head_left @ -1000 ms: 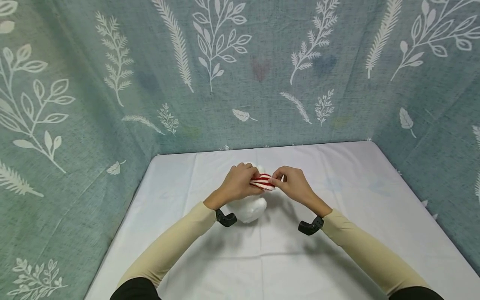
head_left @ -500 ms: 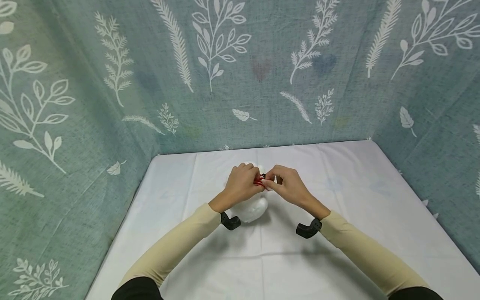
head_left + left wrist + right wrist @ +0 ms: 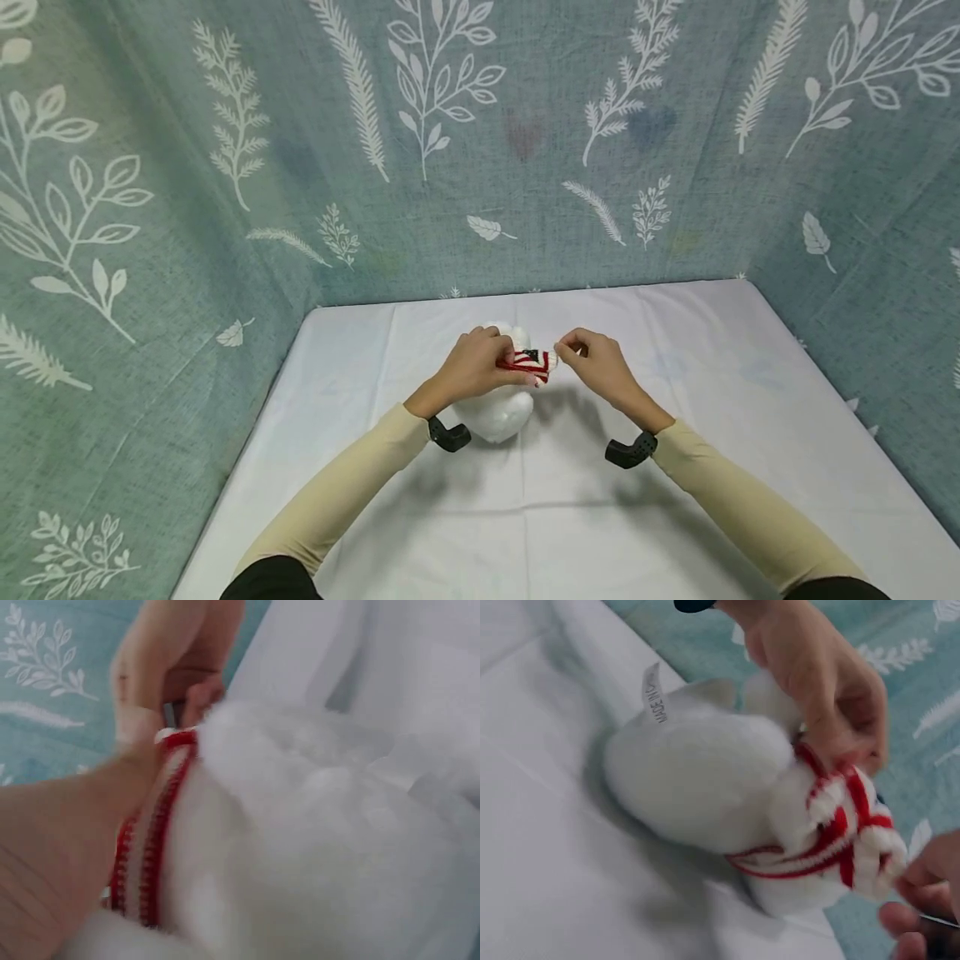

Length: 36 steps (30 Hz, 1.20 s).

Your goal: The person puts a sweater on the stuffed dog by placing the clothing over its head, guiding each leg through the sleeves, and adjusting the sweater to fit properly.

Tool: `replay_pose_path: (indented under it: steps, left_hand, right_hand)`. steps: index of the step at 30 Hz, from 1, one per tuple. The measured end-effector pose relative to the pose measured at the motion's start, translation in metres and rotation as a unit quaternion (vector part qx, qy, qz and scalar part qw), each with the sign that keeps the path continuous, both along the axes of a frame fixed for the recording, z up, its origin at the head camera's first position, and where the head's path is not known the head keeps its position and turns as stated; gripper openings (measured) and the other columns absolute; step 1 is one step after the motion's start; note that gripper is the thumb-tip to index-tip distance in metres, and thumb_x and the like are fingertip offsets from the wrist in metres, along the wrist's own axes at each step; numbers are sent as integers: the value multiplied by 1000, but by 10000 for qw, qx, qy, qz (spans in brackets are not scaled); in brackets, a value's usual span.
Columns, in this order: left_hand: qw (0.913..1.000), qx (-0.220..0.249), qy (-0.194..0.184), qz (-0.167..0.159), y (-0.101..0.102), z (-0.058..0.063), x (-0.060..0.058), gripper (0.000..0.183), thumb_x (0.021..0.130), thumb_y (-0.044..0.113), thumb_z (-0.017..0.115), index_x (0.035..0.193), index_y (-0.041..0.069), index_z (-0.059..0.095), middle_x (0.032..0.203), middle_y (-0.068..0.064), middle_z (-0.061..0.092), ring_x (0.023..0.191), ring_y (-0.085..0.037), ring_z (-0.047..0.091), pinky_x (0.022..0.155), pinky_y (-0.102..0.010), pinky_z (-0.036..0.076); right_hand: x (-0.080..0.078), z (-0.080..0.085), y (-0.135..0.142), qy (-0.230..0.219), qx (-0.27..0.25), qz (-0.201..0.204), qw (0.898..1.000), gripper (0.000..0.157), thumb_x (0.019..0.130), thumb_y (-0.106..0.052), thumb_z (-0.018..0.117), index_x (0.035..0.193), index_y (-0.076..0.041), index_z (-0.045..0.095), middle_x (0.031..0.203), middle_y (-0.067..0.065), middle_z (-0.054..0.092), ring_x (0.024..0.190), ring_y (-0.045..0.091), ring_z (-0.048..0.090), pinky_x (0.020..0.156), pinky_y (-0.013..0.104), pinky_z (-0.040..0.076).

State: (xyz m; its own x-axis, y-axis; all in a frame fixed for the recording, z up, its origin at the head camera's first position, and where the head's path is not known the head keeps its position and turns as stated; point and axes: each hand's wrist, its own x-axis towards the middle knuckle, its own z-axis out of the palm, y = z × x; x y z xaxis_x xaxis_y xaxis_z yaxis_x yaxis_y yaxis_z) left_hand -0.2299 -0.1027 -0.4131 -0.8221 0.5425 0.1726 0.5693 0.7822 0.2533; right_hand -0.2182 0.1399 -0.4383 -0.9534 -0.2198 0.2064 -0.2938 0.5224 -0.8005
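Observation:
A white plush toy (image 3: 497, 417) lies on the table, its fluffy body filling much of the left wrist view. Wrapped about it is a red-and-white striped knitted scarf (image 3: 531, 362) with a dark patch. My left hand (image 3: 476, 367) grips the scarf against the toy, thumb on the near side and fingers over the top. Just to the right, my right hand (image 3: 600, 367) pinches the scarf's pale end between thumb and forefinger. The right wrist view shows the scarf (image 3: 840, 832) bunched and folded between both hands. The toy's face cannot be made out.
A white cloth covers the table (image 3: 420, 517). Teal curtain (image 3: 480, 150) with white leaf prints hangs behind and along both sides. A printed white label (image 3: 654, 694) sticks out from the toy's body. Each wrist wears a black camera band (image 3: 632, 450).
My right hand went in close to my left, bunching the scarf, then drew back right. More of the striped scarf shows between the hands now. The toy stays about where it was.

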Motion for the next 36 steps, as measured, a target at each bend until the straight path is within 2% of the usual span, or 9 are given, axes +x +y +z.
replay_pose_path:
  steps: [4, 8, 13, 20, 25, 29, 32, 36]
  left_hand:
    - [9993, 290, -227, -2, -2, 3, -3, 35, 94, 54, 71, 94, 20, 65, 80, 4, 56, 76, -15, 50, 69, -34, 41]
    - [9992, 325, -186, -135, -1, 6, -3, 31, 93, 47, 75, 108, 20, 70, 85, 1, 59, 79, -17, 53, 70, -36, 44]
    - [9989, 411, -178, -169, 2, 6, -1, 25, 89, 41, 81, 102, 20, 76, 90, -2, 61, 82, -18, 55, 71, -37, 45]
    - [9986, 525, 7, -115, 4, 3, 3, 21, 87, 38, 83, 98, 21, 78, 93, -3, 58, 81, -19, 50, 71, -37, 42]
    - [9984, 540, 50, -131, 4, 0, 3, 19, 87, 38, 83, 98, 22, 80, 96, -3, 60, 82, -19, 49, 71, -37, 40]
    - [9983, 570, 15, -112, 4, -2, 2, 18, 87, 39, 83, 97, 24, 80, 98, -1, 60, 83, -19, 49, 73, -37, 40]
    - [9964, 843, -56, -106, 4, -3, 2, 17, 85, 37, 85, 95, 24, 80, 95, 0, 61, 83, -19, 49, 73, -36, 40]
    - [9896, 1388, -367, -67, 3, -6, 0, 16, 84, 31, 88, 95, 22, 82, 93, 2, 63, 84, -17, 51, 74, -35, 41]
  right_hand:
    - [0, -4, 8, -452, -19, 294, 9985, 18, 101, -27, 67, 107, -12, 77, 96, 8, 72, 74, 20, 57, 65, 37, 46]
    - [-1, -9, 9, -398, -204, 474, 9979, 23, 100, -27, 69, 117, -13, 77, 102, 6, 73, 78, 21, 59, 68, 36, 48]
    - [-3, -13, 9, -434, -387, 679, 9960, 31, 99, -29, 73, 124, -12, 76, 107, 1, 74, 87, 20, 63, 75, 35, 51]
    - [-5, -9, 8, -377, 185, 950, 9946, 26, 98, -29, 73, 116, -12, 79, 94, -3, 71, 79, 18, 58, 69, 36, 49]
    - [-8, -9, 11, -684, 198, 1515, 9859, 16, 101, -24, 68, 108, -18, 80, 98, -3, 71, 84, 19, 59, 74, 35, 50]
    - [-9, -10, 14, -960, -47, 1797, 9790, 15, 101, -22, 67, 110, -20, 79, 98, 0, 69, 85, 21, 56, 73, 32, 48]
    - [-10, -12, 15, -1030, -180, 1826, 9776, 15, 100, -23, 68, 112, -20, 78, 96, 2, 67, 82, 22, 53, 70, 31, 46]
    - [-11, -14, 12, -1017, -282, 1847, 9771, 17, 99, -27, 72, 113, -20, 79, 98, 2, 68, 81, 22, 54, 71, 31, 47]
